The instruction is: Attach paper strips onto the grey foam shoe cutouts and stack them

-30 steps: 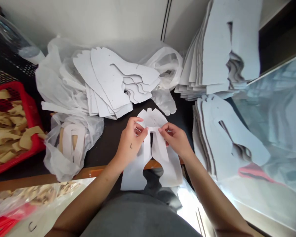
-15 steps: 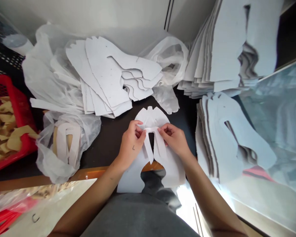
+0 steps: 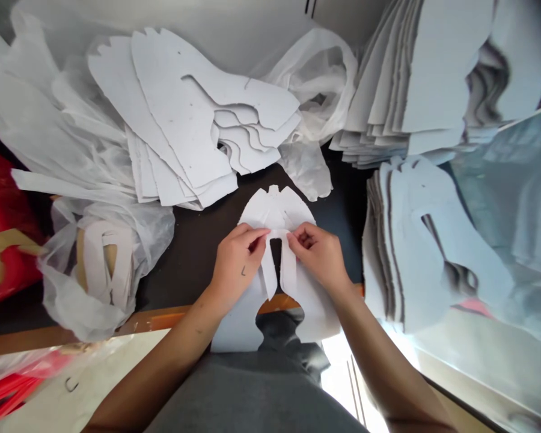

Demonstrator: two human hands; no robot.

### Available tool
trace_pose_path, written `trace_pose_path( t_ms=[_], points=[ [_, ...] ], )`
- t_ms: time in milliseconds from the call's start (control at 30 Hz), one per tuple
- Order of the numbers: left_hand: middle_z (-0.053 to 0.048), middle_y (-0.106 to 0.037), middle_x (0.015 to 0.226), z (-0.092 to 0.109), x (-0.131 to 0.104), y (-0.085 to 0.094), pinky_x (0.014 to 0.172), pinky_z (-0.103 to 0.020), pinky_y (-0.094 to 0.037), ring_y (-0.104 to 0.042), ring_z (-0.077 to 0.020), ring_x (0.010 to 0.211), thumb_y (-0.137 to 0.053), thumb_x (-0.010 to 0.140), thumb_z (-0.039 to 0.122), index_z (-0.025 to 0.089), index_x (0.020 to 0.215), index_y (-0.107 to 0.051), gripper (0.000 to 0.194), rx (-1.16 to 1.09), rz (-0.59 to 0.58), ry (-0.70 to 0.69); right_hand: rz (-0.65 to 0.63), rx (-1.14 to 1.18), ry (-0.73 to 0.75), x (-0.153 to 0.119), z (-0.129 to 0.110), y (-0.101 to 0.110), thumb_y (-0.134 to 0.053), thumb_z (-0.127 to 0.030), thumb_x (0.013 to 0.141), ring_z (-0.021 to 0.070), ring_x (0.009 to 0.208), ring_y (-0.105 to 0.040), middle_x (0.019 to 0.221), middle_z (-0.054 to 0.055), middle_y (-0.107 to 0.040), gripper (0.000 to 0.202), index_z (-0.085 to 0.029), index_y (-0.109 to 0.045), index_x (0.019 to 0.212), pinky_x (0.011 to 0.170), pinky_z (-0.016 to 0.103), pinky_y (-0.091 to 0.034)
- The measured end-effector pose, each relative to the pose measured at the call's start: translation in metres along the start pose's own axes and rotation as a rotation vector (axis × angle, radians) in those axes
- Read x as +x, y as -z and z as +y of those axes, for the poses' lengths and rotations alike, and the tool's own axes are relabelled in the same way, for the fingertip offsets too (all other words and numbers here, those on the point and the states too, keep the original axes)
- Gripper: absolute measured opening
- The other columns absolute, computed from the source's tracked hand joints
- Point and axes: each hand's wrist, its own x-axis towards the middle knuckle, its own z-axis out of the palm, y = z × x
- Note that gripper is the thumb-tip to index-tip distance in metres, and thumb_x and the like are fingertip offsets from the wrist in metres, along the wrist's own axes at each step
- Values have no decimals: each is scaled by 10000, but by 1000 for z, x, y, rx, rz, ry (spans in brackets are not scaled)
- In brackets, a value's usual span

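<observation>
In front of me a large white cut-out piece (image 3: 234, 328), shaped like a shoe upper, lies over the table edge. On it sits a smaller white U-shaped strip (image 3: 289, 270), its two legs pointing toward me around a dark slot. My left hand (image 3: 238, 261) pinches the strip's upper left corner between thumb and finger. Opposite it, my right hand (image 3: 319, 255) pinches the upper right corner, fingers curled. Both hands rest on the larger piece, so parts of its sides are covered by them.
Fanned white cut-outs (image 3: 175, 114) lie behind on a plastic bag (image 3: 63, 120). Stacks of similar pieces stand at right (image 3: 455, 240) and far right (image 3: 446, 72). At left, a clear bag holds U-shaped strips (image 3: 121, 258), near a red basket (image 3: 15, 270) of tan pieces.
The view has shifted, so surrounding piles sit differently in the picture. Both hands keep their pinch on the strip, with the left fingers slightly straighter along its top edge.
</observation>
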Motion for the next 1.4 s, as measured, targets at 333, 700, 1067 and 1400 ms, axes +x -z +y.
trace_pose_path(
  t_ms=[333,700,1067,1400],
  points=[
    [6,-576,807,-1,-4,-1,668,-218,-460,-550,-94,690,-569,960,141,232,1123,-752,261,45,-50,-31,16,-63,34,-1,-1,-2,-628,-301,865,105,543,-503,620,-32,-581,209,-210,-557,691,561,238,-372],
    [-7,-550,853,-1,-3,1,707,-253,-445,-551,-120,735,-530,980,169,274,1191,-728,309,182,-148,-54,10,-110,54,0,-5,-1,-608,-253,849,107,558,-492,603,-33,-551,220,-207,-511,656,572,242,-358],
    [2,-565,766,-1,8,5,636,-248,-433,-545,-115,649,-557,940,147,267,1093,-776,294,47,-172,59,-16,-367,26,12,-11,2,-638,-530,887,106,473,-361,516,-7,-489,510,-208,-425,554,481,272,-238],
    [-28,-742,910,3,17,10,595,-267,-492,-636,-149,656,-576,889,178,240,1023,-797,265,-63,-193,190,29,-363,540,-80,-16,-1,-632,-402,949,253,1054,-617,1122,122,-670,273,-195,-596,1122,813,359,-543]
  ],
)
